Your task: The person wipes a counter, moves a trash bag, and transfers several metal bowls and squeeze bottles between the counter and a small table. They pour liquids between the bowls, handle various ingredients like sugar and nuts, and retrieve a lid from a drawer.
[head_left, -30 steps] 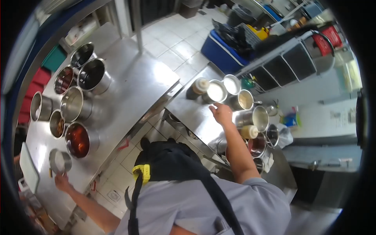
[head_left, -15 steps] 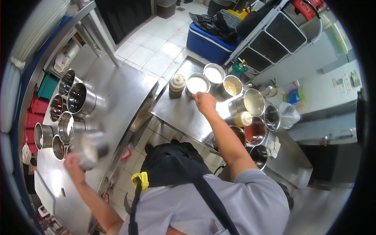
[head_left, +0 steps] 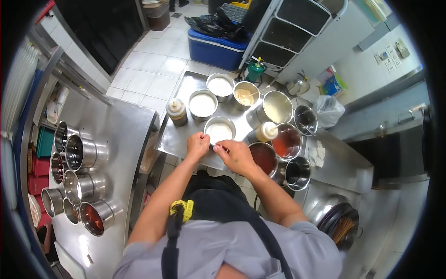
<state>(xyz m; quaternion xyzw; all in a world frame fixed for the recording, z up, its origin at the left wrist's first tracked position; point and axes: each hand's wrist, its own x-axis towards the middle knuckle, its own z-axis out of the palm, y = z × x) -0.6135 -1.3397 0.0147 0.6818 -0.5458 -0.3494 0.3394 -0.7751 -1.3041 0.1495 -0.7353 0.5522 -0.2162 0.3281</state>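
Observation:
On the steel table in front stands a metal pot of white contents [head_left: 219, 131], nearest my body. My left hand [head_left: 198, 145] is closed on its near left rim. My right hand [head_left: 234, 156] is at the near right rim with its fingers pinched together on the edge. Two more pots of white contents [head_left: 203, 104] [head_left: 220, 85] stand behind it. A squeeze bottle with dark sauce [head_left: 177, 113] is to the left, and a pale-topped squeeze bottle [head_left: 265, 132] to the right.
Pots of tan paste [head_left: 245, 96], cream sauce [head_left: 277, 107] and red sauce [head_left: 285, 142] stand on the right. Several steel pots, one with red contents [head_left: 93, 219], line the left table [head_left: 125, 135]. A blue cooler [head_left: 216, 51] and step ladder [head_left: 278, 35] are beyond.
My left hand came from the left table to the front one; the pot it carried is no longer in it. A third white-filled pot now stands before me. My right hand moved nearer my body.

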